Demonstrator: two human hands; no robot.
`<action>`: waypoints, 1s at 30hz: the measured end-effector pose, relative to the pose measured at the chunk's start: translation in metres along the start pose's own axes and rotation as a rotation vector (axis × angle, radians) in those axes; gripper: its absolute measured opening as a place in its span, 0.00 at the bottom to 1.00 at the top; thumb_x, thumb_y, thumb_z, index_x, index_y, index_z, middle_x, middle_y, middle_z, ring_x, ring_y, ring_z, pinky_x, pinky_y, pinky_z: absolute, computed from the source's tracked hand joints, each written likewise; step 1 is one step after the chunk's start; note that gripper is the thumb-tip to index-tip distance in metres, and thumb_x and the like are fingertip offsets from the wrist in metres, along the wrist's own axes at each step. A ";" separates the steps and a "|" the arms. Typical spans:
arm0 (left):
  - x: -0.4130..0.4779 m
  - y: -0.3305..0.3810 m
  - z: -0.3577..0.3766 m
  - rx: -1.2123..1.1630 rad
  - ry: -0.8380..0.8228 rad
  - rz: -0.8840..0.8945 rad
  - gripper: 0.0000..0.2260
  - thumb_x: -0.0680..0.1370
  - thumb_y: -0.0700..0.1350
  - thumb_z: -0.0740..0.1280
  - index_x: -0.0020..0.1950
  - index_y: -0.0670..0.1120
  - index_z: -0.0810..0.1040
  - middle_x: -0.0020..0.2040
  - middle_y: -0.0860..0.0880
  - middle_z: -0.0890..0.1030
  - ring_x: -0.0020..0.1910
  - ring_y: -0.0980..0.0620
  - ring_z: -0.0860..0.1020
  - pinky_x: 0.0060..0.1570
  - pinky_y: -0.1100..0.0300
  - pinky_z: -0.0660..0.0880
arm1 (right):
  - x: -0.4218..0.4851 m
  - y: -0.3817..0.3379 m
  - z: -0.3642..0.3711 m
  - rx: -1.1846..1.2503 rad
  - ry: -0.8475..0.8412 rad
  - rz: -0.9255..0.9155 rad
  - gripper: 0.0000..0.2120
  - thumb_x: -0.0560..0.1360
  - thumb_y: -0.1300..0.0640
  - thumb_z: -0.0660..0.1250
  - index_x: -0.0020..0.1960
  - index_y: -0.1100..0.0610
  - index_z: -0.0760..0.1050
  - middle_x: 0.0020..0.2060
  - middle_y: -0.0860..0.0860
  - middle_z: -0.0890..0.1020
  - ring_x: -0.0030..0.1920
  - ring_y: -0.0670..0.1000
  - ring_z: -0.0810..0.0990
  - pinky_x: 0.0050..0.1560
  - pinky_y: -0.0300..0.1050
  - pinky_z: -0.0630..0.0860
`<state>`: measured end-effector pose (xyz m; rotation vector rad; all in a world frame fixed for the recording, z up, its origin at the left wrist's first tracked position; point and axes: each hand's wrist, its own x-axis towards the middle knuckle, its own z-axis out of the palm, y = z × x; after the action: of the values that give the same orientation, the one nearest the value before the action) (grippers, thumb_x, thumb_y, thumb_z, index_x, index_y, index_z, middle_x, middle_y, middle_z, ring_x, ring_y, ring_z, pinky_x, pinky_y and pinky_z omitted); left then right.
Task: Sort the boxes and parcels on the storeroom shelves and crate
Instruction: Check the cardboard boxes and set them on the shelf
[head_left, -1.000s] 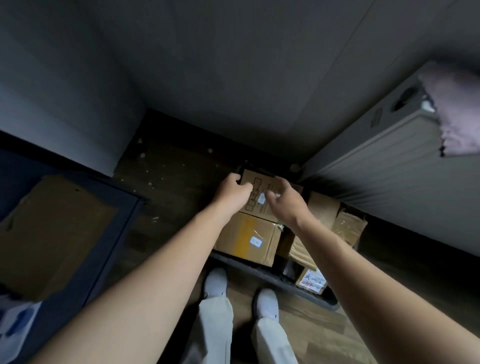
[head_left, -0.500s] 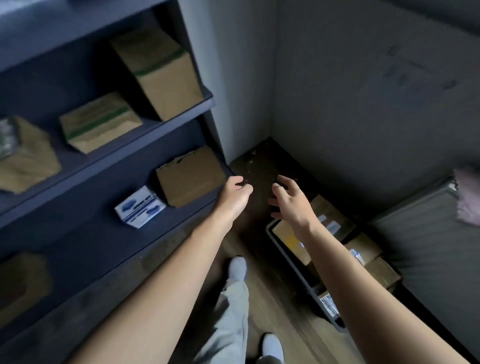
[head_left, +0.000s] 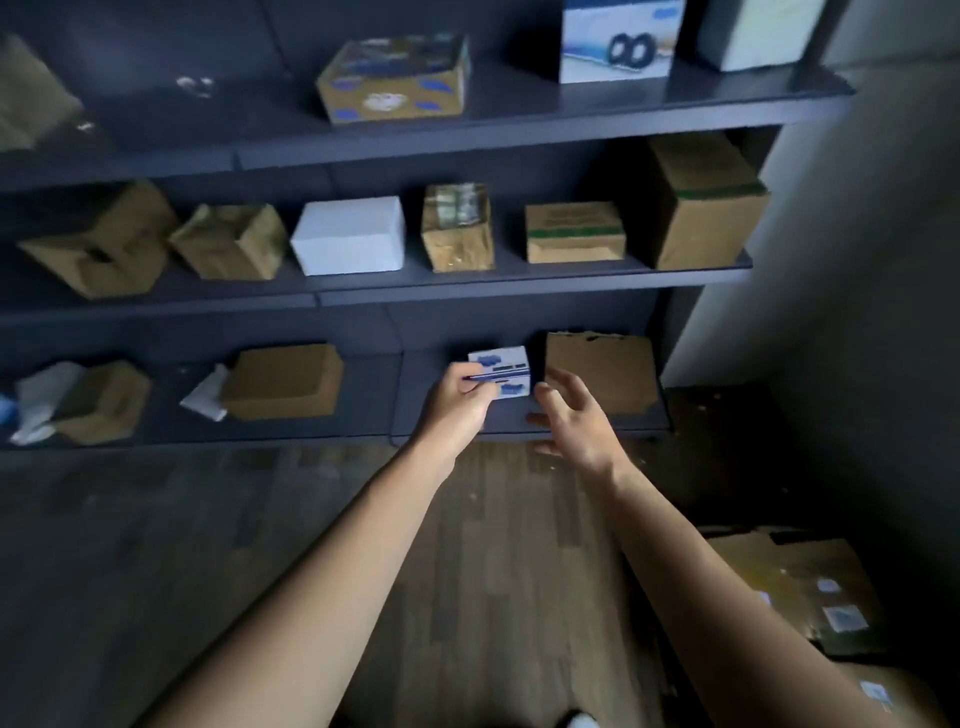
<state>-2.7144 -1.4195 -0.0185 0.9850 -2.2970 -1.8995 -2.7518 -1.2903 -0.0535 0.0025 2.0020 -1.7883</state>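
A small white and blue box (head_left: 506, 364) stands on the lowest shelf (head_left: 363, 434) of the dark shelving. My left hand (head_left: 462, 402) has its fingers curled around the box's left edge. My right hand (head_left: 574, 421) hovers just right of and below the box, fingers spread, holding nothing. A flat brown cardboard box (head_left: 600, 371) sits directly to the right of the small box. At the lower right lie taped cardboard parcels (head_left: 810, 587) with white labels; the crate under them is hidden in the dark.
The middle shelf carries several brown boxes and a white box (head_left: 350, 236). A printed carton (head_left: 395, 78) and a white-blue carton (head_left: 615, 41) stand on the top shelf. More brown boxes (head_left: 283, 382) sit left on the lowest shelf. A wall (head_left: 857, 260) closes the right side.
The view swung from the crate up to the shelves. Both hands left the cardboard box in the crate, and my left hand has closed on the small white and blue box.
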 end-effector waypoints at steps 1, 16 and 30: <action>-0.001 -0.004 -0.024 -0.018 0.036 0.006 0.09 0.79 0.40 0.62 0.58 0.49 0.72 0.47 0.54 0.77 0.42 0.58 0.75 0.59 0.47 0.76 | -0.002 -0.004 0.024 -0.008 -0.036 -0.005 0.20 0.81 0.52 0.60 0.72 0.50 0.65 0.60 0.50 0.78 0.53 0.48 0.81 0.56 0.55 0.78; 0.012 -0.135 -0.450 -0.166 0.252 -0.011 0.07 0.79 0.42 0.62 0.56 0.48 0.73 0.56 0.49 0.76 0.53 0.49 0.77 0.53 0.51 0.77 | -0.041 -0.034 0.442 -0.005 -0.209 -0.045 0.19 0.82 0.52 0.59 0.72 0.52 0.65 0.62 0.53 0.76 0.54 0.52 0.81 0.47 0.48 0.79; 0.149 -0.208 -0.596 -0.109 0.193 -0.130 0.06 0.80 0.42 0.62 0.56 0.47 0.73 0.53 0.48 0.77 0.55 0.48 0.78 0.55 0.50 0.78 | 0.059 0.007 0.623 -0.053 -0.150 0.033 0.19 0.82 0.53 0.59 0.72 0.52 0.65 0.60 0.53 0.74 0.54 0.52 0.80 0.48 0.47 0.79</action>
<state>-2.5111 -2.0302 -0.0995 1.2701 -2.0481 -1.8583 -2.5985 -1.8938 -0.1141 -0.1119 1.9309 -1.6635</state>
